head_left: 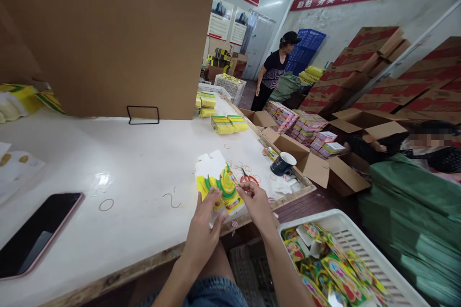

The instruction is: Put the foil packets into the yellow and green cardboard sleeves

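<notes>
Carton points away between left hand, half-curled holding its near-left side, and right hand, pinching its right edge.

White-topped desk w/ worn wood edge carries blk-screened phone lying flat near L, scattered rubber bands, red-handled scissors & dark mug nr R edge, yellow pkt bundles further back, plus blk wire stand by upright cardbd panel.
</notes>
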The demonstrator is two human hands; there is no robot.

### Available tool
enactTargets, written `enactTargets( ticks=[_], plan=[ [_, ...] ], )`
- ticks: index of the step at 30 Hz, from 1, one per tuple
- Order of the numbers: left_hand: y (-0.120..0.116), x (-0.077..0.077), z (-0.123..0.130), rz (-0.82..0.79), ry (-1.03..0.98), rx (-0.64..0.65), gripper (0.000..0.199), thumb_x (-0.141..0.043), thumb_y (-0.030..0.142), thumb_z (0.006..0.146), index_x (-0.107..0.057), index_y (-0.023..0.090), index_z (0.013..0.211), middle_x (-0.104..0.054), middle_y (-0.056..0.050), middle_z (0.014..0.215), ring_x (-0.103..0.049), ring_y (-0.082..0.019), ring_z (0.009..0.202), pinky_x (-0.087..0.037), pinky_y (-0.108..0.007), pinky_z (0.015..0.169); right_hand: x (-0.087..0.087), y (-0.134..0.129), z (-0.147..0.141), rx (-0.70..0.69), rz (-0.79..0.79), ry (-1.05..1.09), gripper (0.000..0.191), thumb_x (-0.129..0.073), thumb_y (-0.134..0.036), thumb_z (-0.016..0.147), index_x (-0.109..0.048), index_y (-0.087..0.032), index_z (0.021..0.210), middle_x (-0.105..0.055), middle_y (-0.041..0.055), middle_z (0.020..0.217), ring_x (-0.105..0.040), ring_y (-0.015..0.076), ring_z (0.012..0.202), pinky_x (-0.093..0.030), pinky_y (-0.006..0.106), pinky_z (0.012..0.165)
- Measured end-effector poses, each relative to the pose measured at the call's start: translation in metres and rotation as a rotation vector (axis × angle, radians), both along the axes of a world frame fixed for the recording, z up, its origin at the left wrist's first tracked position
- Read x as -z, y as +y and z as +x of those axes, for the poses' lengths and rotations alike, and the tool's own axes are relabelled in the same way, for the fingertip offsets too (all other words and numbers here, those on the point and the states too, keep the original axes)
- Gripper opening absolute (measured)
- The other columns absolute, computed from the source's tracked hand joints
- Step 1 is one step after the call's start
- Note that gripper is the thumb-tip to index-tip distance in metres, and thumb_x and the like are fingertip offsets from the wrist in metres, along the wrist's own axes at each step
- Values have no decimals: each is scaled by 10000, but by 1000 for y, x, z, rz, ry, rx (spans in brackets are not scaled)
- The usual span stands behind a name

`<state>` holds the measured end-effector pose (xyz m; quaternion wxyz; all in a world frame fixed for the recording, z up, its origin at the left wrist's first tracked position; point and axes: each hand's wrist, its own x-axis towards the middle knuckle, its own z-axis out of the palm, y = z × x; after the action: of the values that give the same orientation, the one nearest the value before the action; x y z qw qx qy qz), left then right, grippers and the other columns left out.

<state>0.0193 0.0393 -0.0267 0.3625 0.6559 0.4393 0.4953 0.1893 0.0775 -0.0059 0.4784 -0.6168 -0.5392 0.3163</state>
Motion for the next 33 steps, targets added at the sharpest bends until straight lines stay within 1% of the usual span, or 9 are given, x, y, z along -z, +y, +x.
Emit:
enactTargets(
  ticks=[3,6,9,12,15,19,26,29,33],
  plan=[
    [-1,-9,1,-165,-355,-91,443,-604,332,844,-533,200,1262,-542,-115,1371,-444,-266,1309,-294,-457,1119,-4,-21,0,-20,-12,138,376,-658,-515,734,-599,-177,887,-679,41,717,-620,190,655,-502,334,649],
    [-1,-16,1,-331,-650,105,450,-635,388,819,-586,172,1210,-600,-131,1304,-528,-291,1224,-409,-422,1036,-4,-38,-13,-59,-61,386,375,-724,-470,704,-608,-180,911,-699,32,724,-650,181,682,-517,322,680],
    [-3,-20,-2,-420,-801,293,451,-668,430,787,-637,186,1164,-631,-117,1268,-534,-296,1212,-419,-390,1021,-3,-48,-25,-107,-144,644,326,-800,-377,659,-655,-172,866,-717,34,740,-659,170,695,-513,301,695],
    [-7,-24,-4,-492,-910,366,484,-711,464,734,-660,199,1136,-658,-115,1226,-558,-300,1179,-448,-376,983,-6,-53,-30,-161,-160,665,301,-796,-356,676,-684,-169,883,-731,51,808,-662,177,754,-506,306,739],
    [-9,-26,-3,-507,-915,363,474,-757,422,699,-674,186,1103,-687,-122,1165,-603,-295,1110,-481,-364,933,-13,-59,-30,-190,-137,592,290,-777,-358,702,-691,-174,909,-730,56,873,-647,182,805,-496,309,774],
    [-6,-23,3,-547,-850,231,404,-721,401,739,-660,151,1050,-734,-119,1011,-672,-272,958,-535,-358,811,-18,-64,-33,-209,-138,500,264,-744,-379,731,-676,-160,863,-707,42,787,-621,179,730,-499,312,718],
    [-9,-24,4,-441,-726,8,537,-718,297,745,-431,223,1193,-716,-30,912,-686,-183,859,-531,-263,737,-8,-63,-35,-27,-26,181,243,-679,-393,780,-597,-166,748,-617,5,672,-541,150,629,-441,262,611],
    [-15,-32,1,-423,-653,61,646,-679,276,778,-296,269,1298,-691,-42,979,-690,-192,856,-543,-285,718,-14,-63,-29,-76,0,150,251,-666,-349,797,-596,-184,973,-632,13,786,-533,138,635,-437,246,596],
    [-19,-40,-4,-456,-650,251,669,-635,266,824,-244,307,1364,-657,-70,1102,-672,-219,942,-542,-322,770,-33,-62,-20,-245,19,255,514,-630,-320,835,-433,-263,1306,-631,31,984,-560,136,693,-462,245,624]
  ],
)
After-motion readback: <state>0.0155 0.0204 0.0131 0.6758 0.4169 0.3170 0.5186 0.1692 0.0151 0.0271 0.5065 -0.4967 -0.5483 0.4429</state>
